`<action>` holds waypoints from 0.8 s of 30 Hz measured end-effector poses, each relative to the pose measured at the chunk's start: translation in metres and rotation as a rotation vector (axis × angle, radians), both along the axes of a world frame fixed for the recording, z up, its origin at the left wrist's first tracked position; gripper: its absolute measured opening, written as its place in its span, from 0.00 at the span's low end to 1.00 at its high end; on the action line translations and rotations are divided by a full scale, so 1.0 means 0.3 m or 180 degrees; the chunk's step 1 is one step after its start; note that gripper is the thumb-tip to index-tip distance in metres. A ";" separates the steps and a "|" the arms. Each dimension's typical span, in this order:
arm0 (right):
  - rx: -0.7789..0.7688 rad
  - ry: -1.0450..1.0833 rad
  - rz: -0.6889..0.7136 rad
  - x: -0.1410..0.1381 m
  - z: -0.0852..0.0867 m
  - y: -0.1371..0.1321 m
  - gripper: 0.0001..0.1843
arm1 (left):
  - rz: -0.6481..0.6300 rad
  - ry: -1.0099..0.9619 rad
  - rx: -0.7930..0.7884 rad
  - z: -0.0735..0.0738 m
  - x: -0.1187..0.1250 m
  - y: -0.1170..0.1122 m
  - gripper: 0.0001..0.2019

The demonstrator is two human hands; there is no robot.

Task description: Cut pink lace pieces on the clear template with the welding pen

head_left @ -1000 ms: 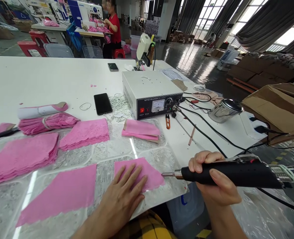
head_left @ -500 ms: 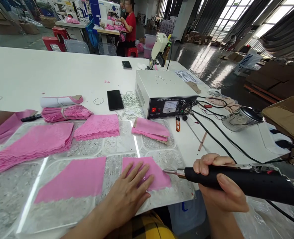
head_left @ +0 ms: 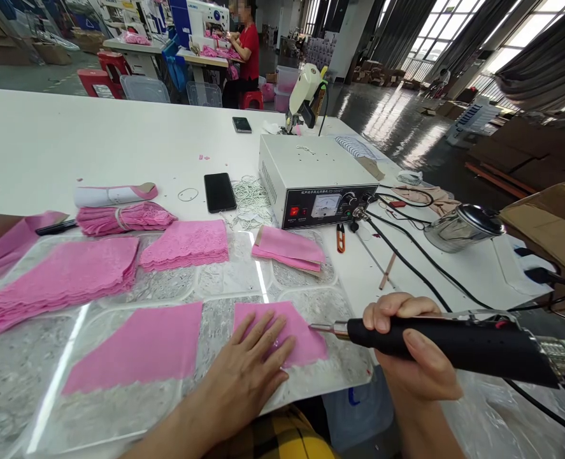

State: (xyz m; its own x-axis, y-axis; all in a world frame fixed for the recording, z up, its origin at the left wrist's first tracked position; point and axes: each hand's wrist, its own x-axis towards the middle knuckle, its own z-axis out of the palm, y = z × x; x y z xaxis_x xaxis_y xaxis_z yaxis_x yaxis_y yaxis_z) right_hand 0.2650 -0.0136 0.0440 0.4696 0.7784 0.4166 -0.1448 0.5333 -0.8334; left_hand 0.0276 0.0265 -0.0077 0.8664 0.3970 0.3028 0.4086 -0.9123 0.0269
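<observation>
because the left grip, spread flat, only presses the pink piece nearer us than the metal box, we reckon that piece could slip if the right grip, wrapped round the black tool, pushes sideways.

Dark glossy floor on the right, streaked with daylight from gridded windows, dark curtains partly covering them. White tabletop in front; red plastic stools and a sewing-machine table beyond, pale column farther back.
</observation>
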 end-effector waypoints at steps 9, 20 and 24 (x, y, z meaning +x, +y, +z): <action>0.0077 0.0028 -0.0115 -0.013 0.003 0.020 0.07 | 0.0029 0.0051 -0.0033 0.007 0.003 -0.004 0.21; 0.0171 -0.0022 0.0002 -0.031 -0.008 0.064 0.07 | 0.0109 -0.0162 -0.0048 0.016 0.007 -0.003 0.18; 0.0146 -0.0040 0.0027 -0.033 -0.010 0.066 0.06 | 0.0117 -0.0178 -0.0044 0.013 0.008 -0.004 0.19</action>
